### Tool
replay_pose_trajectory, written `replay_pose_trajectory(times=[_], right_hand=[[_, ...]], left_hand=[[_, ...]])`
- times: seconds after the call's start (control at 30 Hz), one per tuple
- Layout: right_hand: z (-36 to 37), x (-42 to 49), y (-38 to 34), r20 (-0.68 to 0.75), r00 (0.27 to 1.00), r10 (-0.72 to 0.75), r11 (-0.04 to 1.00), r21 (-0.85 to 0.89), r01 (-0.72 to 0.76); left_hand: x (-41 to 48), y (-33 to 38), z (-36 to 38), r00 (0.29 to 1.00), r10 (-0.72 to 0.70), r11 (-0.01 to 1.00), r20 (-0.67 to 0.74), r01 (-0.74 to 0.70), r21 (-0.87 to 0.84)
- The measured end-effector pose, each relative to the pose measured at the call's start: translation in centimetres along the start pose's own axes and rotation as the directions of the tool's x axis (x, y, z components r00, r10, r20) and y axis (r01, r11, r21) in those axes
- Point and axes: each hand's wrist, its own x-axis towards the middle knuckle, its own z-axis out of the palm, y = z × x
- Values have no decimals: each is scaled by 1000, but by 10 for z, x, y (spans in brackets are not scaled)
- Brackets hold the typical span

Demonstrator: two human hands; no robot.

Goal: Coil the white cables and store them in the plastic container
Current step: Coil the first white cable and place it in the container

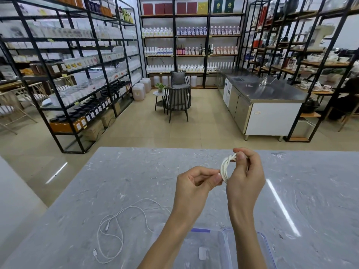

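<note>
While raised over the grey marbled bench (116,181), small coiled white cable (226,168): pinched closed in right hand (244,177), tail end nipped by left hand (196,183). Clear plastic container (223,235): directly below, frame bottom. Loose white cable (120,226): lower left, nearer left hand.

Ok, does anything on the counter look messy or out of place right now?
Only the second white cable: it sprawls in loose tangled loops on the grey counter, left of the plastic container, not yet coiled. Both hands hold the coiled cable above the counter. Nothing looks spilled or damaged.
</note>
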Motion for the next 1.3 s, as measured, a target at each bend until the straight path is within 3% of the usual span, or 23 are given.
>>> replay_pose_trajectory(times=[0.2,0.33,0.43,0.5,0.6,0.77,0.9,1.1,1.2,1.3], right_hand=[[4,-2,4,-15,1000,-9,1000,-11,9],[7,-10,-1,78,987,-142,988,-47,146],[13,-24,-6,107,971,-212,972,-76,221],[17,-31,-9,98,975,-199,976,-68,206],[17,-36,-11,131,980,-150,988,-21,154],[2,-22,-15,311,950,15,990,126,-57],[-13,-1,-19,381,924,31,989,120,-82],[-27,14,-13,312,950,4,992,117,-43],[-33,18,-3,305,951,47,992,96,-80],[-36,11,8,406,902,148,981,53,-185]], left_hand=[[-8,-2,-5,999,-10,999,37,8,44],[2,10,-19,991,-51,994,120,39,103],[4,11,-14,996,-11,952,84,-16,306],[0,3,-4,994,112,900,16,-108,423],[-4,-5,2,967,245,901,-64,-203,384],[4,2,-9,919,395,799,-5,-341,496],[0,5,-11,925,367,775,96,-361,518],[-2,7,2,937,304,770,172,-347,535],[-3,3,5,951,252,798,180,-309,517],[0,-1,1,968,213,849,132,-251,465]])
